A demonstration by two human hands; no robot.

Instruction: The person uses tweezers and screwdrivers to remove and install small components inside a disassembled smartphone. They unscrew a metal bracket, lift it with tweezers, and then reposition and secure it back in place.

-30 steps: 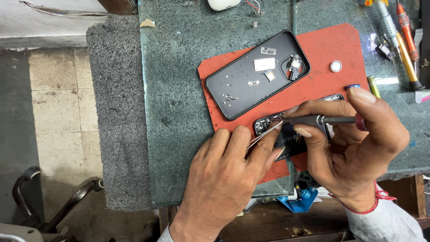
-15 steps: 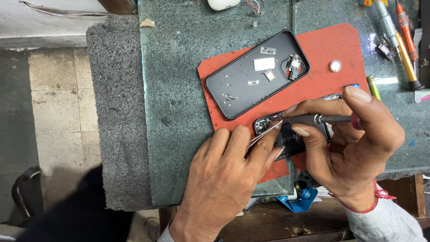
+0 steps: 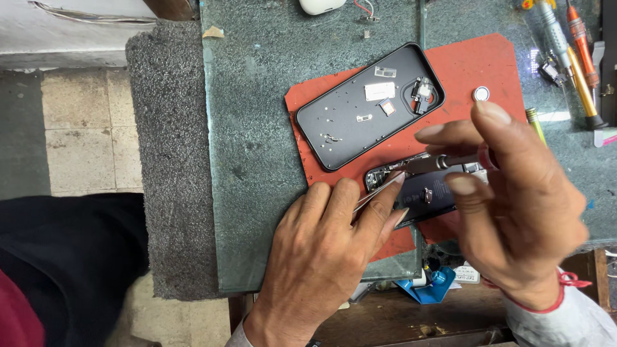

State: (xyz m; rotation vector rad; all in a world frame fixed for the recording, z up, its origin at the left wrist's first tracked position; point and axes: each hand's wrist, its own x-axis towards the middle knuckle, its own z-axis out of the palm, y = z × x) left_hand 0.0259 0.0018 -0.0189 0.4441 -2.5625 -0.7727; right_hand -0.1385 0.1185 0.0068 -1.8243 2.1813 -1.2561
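An opened phone body (image 3: 421,189) lies on a red work mat (image 3: 463,71), partly hidden under my hands. My left hand (image 3: 321,257) pinches thin metal tweezers (image 3: 376,193) whose tips reach the phone's upper left corner. My right hand (image 3: 514,193) grips a slim grey screwdriver (image 3: 443,162), its tip meeting the same corner. Above them on the mat rests a black phone back cover (image 3: 360,112), inner side up, with small screws and parts lying in it.
A small round silver part (image 3: 481,94) sits on the mat's right side. Several screwdrivers (image 3: 575,45) lie at the table's top right. A person in dark clothing (image 3: 71,263) stands at the lower left. The glass-topped table (image 3: 257,128) ends near my wrists.
A dark-clothed person has come into view at the lower left and moved further in. My hands stay on the phone's corner, with the fingers of my right hand lifting slightly.
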